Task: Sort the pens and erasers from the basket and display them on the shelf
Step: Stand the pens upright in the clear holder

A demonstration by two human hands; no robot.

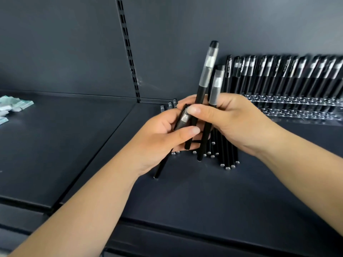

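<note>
From the head view, both hands meet over the middle of the dark shelf (74,154), working a bunch of black pens. The left hand (157,143) has its thumb and fingers curled round one pen (181,120) whose clear cap end points up and away while its black barrel slants down to the near left, the tip resting near the shelf. The right hand (232,123) grips a bundle of pens (225,153) that stand steeply, butt ends down on or just above the shelf; its thumb presses across two raised pens, the tall pen (206,75) and a shorter pen (216,88) just right of it, both with caps uppermost. The relation that matters: the clear pen rack (297,106) lies to the far right, already filled along its visible length with a row of upright capped pens (287,71), and the right hand is the nearer one to it. The pens in hand already stand roughly parallel to those in the rack, cap up, so a pen would probably need only to travel right and away, then go down barrel first. Far left on the shelf lies a small pile of pale green erasers (13,106), well apart from both hands. The basket is not in view.
</note>
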